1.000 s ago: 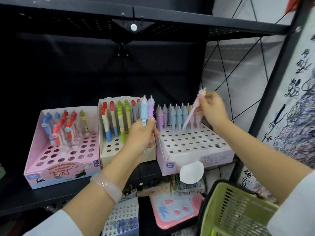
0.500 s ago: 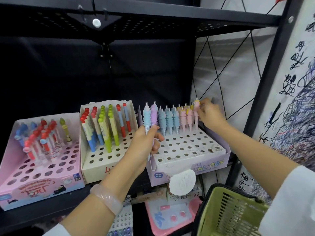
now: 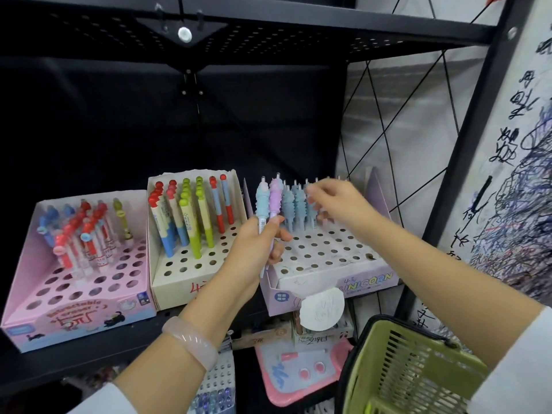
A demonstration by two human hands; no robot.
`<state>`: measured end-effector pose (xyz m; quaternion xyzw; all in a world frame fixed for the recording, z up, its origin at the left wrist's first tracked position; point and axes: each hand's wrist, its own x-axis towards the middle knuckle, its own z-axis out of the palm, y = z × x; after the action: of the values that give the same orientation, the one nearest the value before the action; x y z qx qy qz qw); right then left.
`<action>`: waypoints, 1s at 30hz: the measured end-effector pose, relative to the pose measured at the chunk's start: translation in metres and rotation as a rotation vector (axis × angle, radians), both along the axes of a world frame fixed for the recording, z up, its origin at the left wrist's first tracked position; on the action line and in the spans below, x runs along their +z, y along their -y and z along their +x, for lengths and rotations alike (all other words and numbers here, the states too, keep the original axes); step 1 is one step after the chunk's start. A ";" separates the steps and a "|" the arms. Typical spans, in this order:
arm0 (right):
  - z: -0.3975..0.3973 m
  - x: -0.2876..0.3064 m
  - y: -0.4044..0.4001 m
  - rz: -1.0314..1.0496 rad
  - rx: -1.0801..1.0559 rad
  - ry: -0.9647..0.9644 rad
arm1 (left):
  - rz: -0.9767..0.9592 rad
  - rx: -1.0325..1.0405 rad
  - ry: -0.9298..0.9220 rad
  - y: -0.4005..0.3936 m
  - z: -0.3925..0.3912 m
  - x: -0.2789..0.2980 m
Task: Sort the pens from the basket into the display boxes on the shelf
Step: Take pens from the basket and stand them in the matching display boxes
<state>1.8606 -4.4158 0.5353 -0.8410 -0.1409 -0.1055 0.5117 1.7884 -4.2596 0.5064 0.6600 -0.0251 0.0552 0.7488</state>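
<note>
Along the unicorn box's (image 3: 328,282) back row stand blue pens (image 3: 294,204).

The blurred right hand (image 3: 334,198) hides the far-row pastel ridged pens (image 3: 294,204) behind it; the green slatted plastic basket (image 3: 400,369) is cut off at the bottom edge (contents unseen).

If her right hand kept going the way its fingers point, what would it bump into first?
Probably the blue pens standing in the back row of the unicorn box; the right hand reaches left toward them, though depth is unclear.
</note>
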 end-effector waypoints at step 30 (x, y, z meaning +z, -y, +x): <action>0.018 -0.005 -0.063 -0.426 -0.297 0.328 | -0.140 0.108 -0.105 -0.068 -0.019 -0.008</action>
<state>1.8790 -4.3532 0.5302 -0.9125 -0.1159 -0.2817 0.2731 1.7692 -4.1914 0.4988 0.6086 0.0535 0.0625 0.7892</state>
